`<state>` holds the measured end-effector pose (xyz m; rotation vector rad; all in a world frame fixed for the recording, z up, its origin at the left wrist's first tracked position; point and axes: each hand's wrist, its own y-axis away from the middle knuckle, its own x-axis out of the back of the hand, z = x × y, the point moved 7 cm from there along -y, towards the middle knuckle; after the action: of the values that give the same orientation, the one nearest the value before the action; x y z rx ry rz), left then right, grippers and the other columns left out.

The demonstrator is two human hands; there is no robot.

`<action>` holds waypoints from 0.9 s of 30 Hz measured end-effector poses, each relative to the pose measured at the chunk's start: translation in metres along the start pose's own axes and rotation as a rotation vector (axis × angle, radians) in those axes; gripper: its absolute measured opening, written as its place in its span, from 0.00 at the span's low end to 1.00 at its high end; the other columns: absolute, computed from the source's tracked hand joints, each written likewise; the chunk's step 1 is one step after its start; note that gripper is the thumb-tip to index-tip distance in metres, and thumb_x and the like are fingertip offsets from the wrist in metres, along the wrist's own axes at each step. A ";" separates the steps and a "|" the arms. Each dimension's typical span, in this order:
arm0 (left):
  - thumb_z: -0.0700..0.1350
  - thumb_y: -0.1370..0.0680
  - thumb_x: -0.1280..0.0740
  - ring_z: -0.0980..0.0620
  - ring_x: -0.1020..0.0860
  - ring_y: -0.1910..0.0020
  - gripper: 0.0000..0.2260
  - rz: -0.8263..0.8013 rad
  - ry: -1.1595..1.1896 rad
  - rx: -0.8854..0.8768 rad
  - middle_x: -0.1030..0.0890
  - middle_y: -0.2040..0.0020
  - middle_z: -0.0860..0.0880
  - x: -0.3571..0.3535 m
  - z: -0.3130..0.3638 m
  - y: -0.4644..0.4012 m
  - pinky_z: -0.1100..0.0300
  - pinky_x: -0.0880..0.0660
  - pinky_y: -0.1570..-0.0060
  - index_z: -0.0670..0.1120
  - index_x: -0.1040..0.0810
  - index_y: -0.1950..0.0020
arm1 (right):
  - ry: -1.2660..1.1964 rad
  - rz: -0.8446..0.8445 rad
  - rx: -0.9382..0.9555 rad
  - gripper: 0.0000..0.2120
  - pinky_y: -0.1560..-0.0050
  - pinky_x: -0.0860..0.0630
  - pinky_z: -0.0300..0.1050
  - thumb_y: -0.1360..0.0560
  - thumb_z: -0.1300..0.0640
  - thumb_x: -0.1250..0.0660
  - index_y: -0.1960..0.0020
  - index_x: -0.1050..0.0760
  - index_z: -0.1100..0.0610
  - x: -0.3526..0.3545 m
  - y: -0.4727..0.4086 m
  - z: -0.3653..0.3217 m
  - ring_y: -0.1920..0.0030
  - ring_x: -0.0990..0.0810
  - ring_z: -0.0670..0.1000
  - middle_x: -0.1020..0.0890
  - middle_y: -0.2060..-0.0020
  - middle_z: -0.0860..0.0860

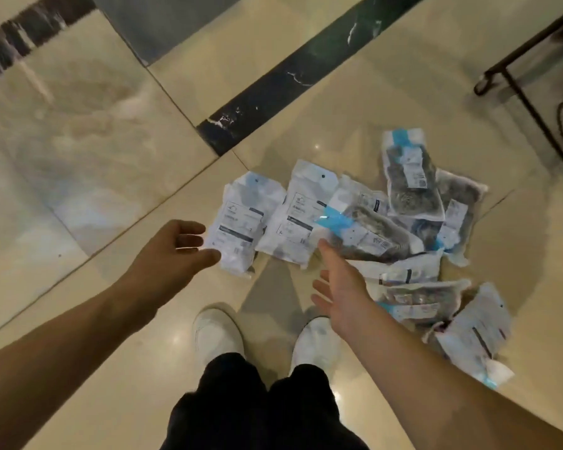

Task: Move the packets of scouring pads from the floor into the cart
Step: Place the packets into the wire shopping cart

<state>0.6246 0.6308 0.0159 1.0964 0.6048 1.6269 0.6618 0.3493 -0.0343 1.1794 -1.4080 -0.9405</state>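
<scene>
Several clear plastic packets of grey scouring pads with blue and white labels lie in a loose heap (403,228) on the polished floor, right of centre. My left hand (176,251) hovers with relaxed fingers just beside the leftmost white packet (238,222), holding nothing. My right hand (338,284) stretches palm-up, fingers straight, its fingertip at the edge of a packet with a blue strip (364,235). The cart is not clearly in view.
My two white shoes (216,332) stand just below the heap. A dark marble strip (290,79) crosses the cream tiles diagonally. A black metal frame (527,92) and a cable sit at the upper right. Bare tiles fill the left half.
</scene>
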 end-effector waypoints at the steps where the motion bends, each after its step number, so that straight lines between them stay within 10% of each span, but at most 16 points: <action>1: 0.48 0.24 0.23 0.49 0.21 0.39 0.25 -0.010 -0.029 0.017 0.22 0.35 0.51 -0.010 -0.013 -0.024 0.55 0.25 0.48 0.52 0.27 0.29 | -0.018 0.028 -0.038 0.37 0.36 0.22 0.57 0.29 0.31 0.25 0.28 0.28 0.50 -0.002 -0.027 0.007 0.37 0.22 0.58 0.23 0.35 0.54; 7: 0.50 0.27 0.20 0.47 0.28 0.32 0.42 0.014 -0.091 0.005 0.30 0.23 0.44 -0.052 -0.055 -0.142 0.50 0.28 0.37 0.46 0.38 0.18 | -0.145 0.092 -0.049 0.59 0.27 0.30 0.64 0.47 0.23 0.22 0.21 0.34 0.43 -0.026 -0.151 0.032 0.27 0.28 0.60 0.29 0.23 0.51; 12: 0.58 0.32 0.18 0.43 0.22 0.35 0.46 0.111 -0.121 -0.030 0.24 0.29 0.46 -0.065 -0.058 -0.187 0.44 0.22 0.36 0.44 0.35 0.21 | -0.277 0.169 0.079 0.33 0.31 0.24 0.58 0.35 0.35 0.18 0.37 0.27 0.44 -0.037 -0.180 0.023 0.41 0.21 0.53 0.19 0.42 0.45; 18: 0.72 0.51 0.24 0.47 0.16 0.52 0.44 0.136 -0.262 -0.064 0.16 0.49 0.50 -0.068 -0.077 -0.192 0.46 0.14 0.53 0.47 0.21 0.43 | -0.393 0.205 0.108 0.48 0.34 0.19 0.58 0.45 0.39 0.12 0.30 0.27 0.47 -0.056 -0.194 0.017 0.39 0.17 0.55 0.17 0.37 0.50; 23: 0.72 0.46 0.22 0.49 0.14 0.50 0.40 0.066 -0.205 -0.024 0.14 0.45 0.54 -0.083 -0.093 -0.187 0.46 0.15 0.49 0.55 0.19 0.39 | -0.313 0.121 0.087 0.32 0.39 0.16 0.56 0.35 0.43 0.15 0.36 0.22 0.50 -0.060 -0.205 0.019 0.43 0.14 0.55 0.13 0.43 0.51; 27: 0.53 0.30 0.19 0.46 0.15 0.47 0.24 0.011 -0.103 0.038 0.14 0.42 0.49 -0.089 -0.098 -0.175 0.50 0.18 0.45 0.49 0.18 0.36 | -0.276 -0.027 0.078 0.18 0.39 0.16 0.58 0.29 0.49 0.18 0.42 0.16 0.52 -0.064 -0.202 0.024 0.47 0.11 0.56 0.10 0.48 0.52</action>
<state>0.6251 0.6199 -0.2031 1.2049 0.5650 1.5634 0.6721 0.3676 -0.2463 1.1606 -1.6639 -1.1082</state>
